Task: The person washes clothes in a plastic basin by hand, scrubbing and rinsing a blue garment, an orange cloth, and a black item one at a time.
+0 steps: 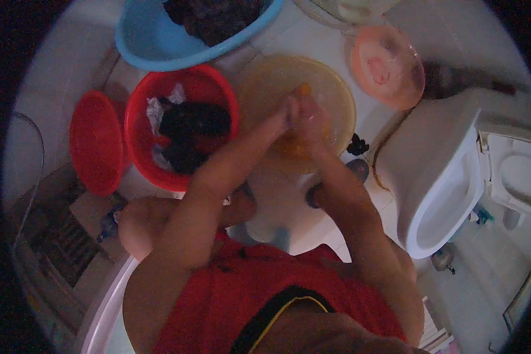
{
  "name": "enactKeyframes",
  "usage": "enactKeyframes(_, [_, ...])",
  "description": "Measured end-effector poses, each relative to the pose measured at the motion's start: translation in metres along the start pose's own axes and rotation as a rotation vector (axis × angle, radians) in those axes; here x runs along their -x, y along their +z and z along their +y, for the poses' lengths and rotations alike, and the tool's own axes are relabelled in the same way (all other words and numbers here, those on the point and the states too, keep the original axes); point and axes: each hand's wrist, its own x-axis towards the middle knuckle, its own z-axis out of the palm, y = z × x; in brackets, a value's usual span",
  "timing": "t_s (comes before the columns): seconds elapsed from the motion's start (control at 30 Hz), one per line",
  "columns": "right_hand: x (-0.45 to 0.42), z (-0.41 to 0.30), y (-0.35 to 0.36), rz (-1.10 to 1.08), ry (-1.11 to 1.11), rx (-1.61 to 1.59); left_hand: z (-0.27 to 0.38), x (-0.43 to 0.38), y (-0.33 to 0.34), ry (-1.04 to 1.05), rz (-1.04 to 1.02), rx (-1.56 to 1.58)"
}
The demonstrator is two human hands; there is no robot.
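My left hand (293, 111) and my right hand (310, 118) are close together over a pale yellow, see-through basin (265, 84). Both are closed around an orange item (306, 90), which looks like wet cloth; a small part of it sticks out past the fingers. More orange material (292, 148) lies low in the basin, blurred and partly behind my forearms. Just left of the basin stands a red tub (130, 132) with dark clothes (194, 121) and some white cloth (155, 113) in it.
A blue tub (146, 40) holding dark fabric (217, 20) is at the top. A red basin (95, 144) leans at the far left, a pink basin (387, 66) at upper right. At right are a white washbasin (447, 212) and a toilet (513, 163). A black object (357, 144) lies by the yellow basin.
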Motion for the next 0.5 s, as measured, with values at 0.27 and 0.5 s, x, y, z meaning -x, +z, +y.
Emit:
enactKeyframes(0.27, [-0.019,0.065,-0.010,-0.031,-0.080,0.342,0.016,-0.003,-0.048,0.436,0.164,-0.944])
enactKeyframes(0.5, [-0.018,0.086,0.049,-0.291,-0.463,0.586,-0.014,-0.020,-0.077,0.601,0.186,-1.132])
